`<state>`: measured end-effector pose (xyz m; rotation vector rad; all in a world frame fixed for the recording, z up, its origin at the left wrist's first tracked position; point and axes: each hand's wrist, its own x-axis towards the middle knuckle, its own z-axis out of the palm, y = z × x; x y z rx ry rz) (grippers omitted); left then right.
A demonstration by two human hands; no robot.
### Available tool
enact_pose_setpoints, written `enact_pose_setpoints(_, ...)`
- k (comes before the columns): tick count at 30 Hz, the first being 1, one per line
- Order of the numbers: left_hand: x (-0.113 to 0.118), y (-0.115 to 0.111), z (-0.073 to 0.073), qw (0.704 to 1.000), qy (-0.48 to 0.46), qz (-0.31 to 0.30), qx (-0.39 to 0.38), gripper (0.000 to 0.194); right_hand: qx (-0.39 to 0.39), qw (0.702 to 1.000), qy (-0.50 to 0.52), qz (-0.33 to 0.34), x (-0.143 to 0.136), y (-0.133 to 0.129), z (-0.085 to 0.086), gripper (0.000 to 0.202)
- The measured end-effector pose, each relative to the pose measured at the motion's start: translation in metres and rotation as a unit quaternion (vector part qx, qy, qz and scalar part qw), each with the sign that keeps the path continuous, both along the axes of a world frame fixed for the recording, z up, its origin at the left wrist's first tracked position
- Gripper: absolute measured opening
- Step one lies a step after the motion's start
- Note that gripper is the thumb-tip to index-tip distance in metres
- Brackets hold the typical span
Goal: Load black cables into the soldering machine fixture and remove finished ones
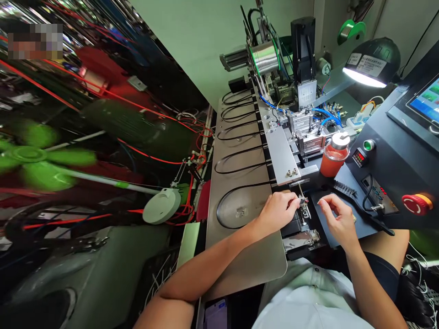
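Note:
My left hand (279, 211) is closed at the small metal fixture (303, 209) near the front end of the machine. Its fingertips are pinched together; what they hold is too small to make out. To the right of the fixture, my right hand (338, 220) is raised with thumb and forefinger curled towards each other, a gap showing between them. Black cable loops (219, 205) lie in a row on the metal plate (247, 262), their ends at the rail beside it.
Right of the rail stand a red jar (333, 157) and a black brush (346, 189). A control panel with a red emergency button (416, 204) is at the right, under a lit lamp (373, 64). A green fan (30, 155) is at the left.

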<state>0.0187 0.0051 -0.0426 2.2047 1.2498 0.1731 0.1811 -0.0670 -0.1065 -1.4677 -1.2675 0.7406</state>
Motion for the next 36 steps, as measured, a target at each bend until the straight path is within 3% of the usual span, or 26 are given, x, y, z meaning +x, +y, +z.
enact_pose_setpoints(9, 0.003, 0.000, -0.003, 0.999, 0.030, -0.013, 0.038, 0.029, -0.019, 0.991, 0.014, 0.131, -0.012, 0.029, -0.004, 0.029)
enact_pose_setpoints(14, -0.003, -0.012, -0.010, 0.980, 0.069, -0.030, 0.182, 0.021, 0.002, 0.990, 0.087, 0.114, -0.020, 0.030, -0.013, 0.029)
enact_pose_setpoints(17, -0.010, -0.018, -0.016, 0.958, 0.057, -0.075, 0.270, 0.023, 0.005, 0.988, 0.108, 0.111, -0.021, 0.030, -0.016, 0.029)
enact_pose_setpoints(20, -0.013, -0.018, -0.017, 0.942, 0.053, -0.118, 0.310, 0.028, 0.001, 0.987, 0.117, 0.112, -0.021, 0.030, -0.017, 0.029)
enact_pose_setpoints(25, -0.009, -0.013, -0.012, 0.924, 0.089, -0.194, 0.317, 0.026, -0.001, 0.985, 0.138, 0.108, -0.022, 0.030, -0.022, 0.030)
enact_pose_setpoints(29, -0.013, -0.011, -0.007, 0.933, 0.094, -0.193, 0.289, 0.028, -0.012, 0.987, 0.128, 0.097, -0.017, 0.029, -0.024, 0.030)
enact_pose_setpoints(33, -0.021, -0.009, 0.001, 0.966, 0.086, -0.130, 0.208, 0.020, 0.026, 0.998, -0.005, 0.049, -0.006, 0.023, -0.016, 0.021)
enact_pose_setpoints(36, -0.024, -0.008, 0.004, 0.970, 0.121, -0.113, 0.178, 0.017, 0.084, 0.985, -0.125, 0.086, -0.003, 0.017, -0.009, 0.023)
